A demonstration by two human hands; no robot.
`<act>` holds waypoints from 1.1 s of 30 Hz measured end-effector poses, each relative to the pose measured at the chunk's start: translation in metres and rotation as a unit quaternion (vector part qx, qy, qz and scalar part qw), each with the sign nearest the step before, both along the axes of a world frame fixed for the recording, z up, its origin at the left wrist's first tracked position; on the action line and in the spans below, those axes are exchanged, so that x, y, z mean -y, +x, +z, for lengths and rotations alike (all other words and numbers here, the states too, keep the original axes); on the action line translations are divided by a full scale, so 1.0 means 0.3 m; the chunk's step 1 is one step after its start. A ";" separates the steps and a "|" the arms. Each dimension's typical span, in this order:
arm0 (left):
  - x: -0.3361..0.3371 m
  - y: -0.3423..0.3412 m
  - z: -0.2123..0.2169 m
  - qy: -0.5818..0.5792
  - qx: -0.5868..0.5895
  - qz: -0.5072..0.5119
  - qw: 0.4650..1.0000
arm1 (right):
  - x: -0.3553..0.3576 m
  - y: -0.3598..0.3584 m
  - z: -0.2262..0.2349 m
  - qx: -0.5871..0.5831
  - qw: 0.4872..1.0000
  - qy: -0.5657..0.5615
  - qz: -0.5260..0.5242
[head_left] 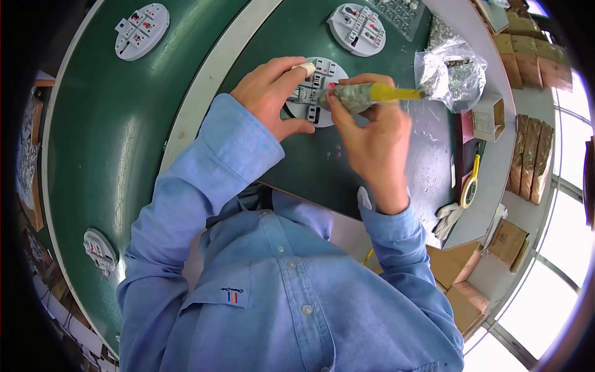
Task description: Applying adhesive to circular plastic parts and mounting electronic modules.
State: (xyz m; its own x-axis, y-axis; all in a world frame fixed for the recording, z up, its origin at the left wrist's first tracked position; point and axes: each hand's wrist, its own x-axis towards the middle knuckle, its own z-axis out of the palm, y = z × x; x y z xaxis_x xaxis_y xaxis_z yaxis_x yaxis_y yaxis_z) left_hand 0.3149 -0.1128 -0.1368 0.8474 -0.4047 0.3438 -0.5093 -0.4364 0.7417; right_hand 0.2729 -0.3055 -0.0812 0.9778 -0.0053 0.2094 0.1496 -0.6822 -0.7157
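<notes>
A round white plate [323, 68] with raised slots and small black and red parts lies on the green work surface in front of me. My left hand [273, 96] rests against its left side, thumb near the lower rim and fingers over the upper left, steadying it. A cream finger cover [306, 69] sits on one of its fingertips. My right hand [375, 127] is closed round a grey-green, cylindrical hand tool [356, 96] with a yellow end, tilted over the plate's right side. Motion blurs the tool, and its working tip is hidden.
Similar round plates lie at the top [356, 30], far left [142, 32] and lower left [100, 251]. A clear plastic bag [451, 71] of small parts, an open small box [488, 118], a yellow tape roll [470, 191] and a white glove [447, 220] line the right.
</notes>
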 end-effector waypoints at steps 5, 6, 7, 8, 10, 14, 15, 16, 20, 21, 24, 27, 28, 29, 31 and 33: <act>-0.003 -0.036 -0.018 -0.008 -0.020 -0.008 1.000 | 0.014 -0.002 0.040 -0.043 0.998 0.046 0.011; -0.006 -0.028 -0.024 -0.005 -0.010 -0.005 1.000 | 0.036 0.004 0.047 -0.035 0.998 0.046 0.012; -0.011 -0.017 -0.023 -0.004 0.000 -0.003 1.000 | 0.080 0.005 0.052 -0.064 0.994 0.084 -0.032; -0.015 -0.003 -0.015 -0.004 0.007 -0.001 1.000 | 0.126 0.008 0.057 -0.092 0.985 0.122 -0.076; 0.003 0.001 -0.011 -0.004 0.001 -0.012 1.000 | 0.192 0.002 0.080 -0.124 0.973 0.156 -0.116; -0.014 -0.002 -0.019 -0.015 0.003 -0.023 1.000 | 0.198 -0.029 0.127 -0.234 0.942 -0.170 -0.169; -0.014 0.006 -0.024 -0.021 0.008 -0.027 0.999 | 0.171 -0.024 0.110 -0.125 0.972 -0.156 -0.122; -0.024 0.008 -0.030 -0.014 0.010 -0.020 1.000 | 0.129 -0.020 0.084 -0.016 0.988 -0.134 -0.069; -0.006 0.019 -0.072 -0.033 0.048 -0.038 0.998 | 0.097 0.019 0.001 0.039 0.993 -0.080 0.079; 0.008 0.038 -0.083 -0.037 0.059 -0.040 0.997 | 0.087 0.060 -0.019 0.018 0.989 -0.073 0.131; 0.022 0.048 -0.097 -0.037 0.059 -0.042 0.997 | 0.077 0.051 -0.015 0.026 0.989 -0.063 0.133; 0.018 0.036 -0.080 -0.038 0.031 -0.057 0.997 | 0.066 0.047 -0.012 -0.026 0.995 -0.047 0.089; 0.020 0.033 -0.083 -0.037 0.033 -0.051 0.997 | 0.063 0.049 -0.018 -0.035 0.996 -0.031 0.076; 0.018 0.034 -0.082 -0.037 0.035 -0.049 0.997 | 0.056 0.049 -0.022 -0.043 0.997 -0.015 0.058; 0.017 0.044 -0.081 -0.036 0.037 -0.050 0.997 | 0.043 0.053 -0.031 -0.052 0.998 0.002 0.038; 0.029 0.055 -0.078 -0.030 0.045 -0.048 0.997 | 0.033 0.047 -0.038 -0.032 0.999 -0.005 0.005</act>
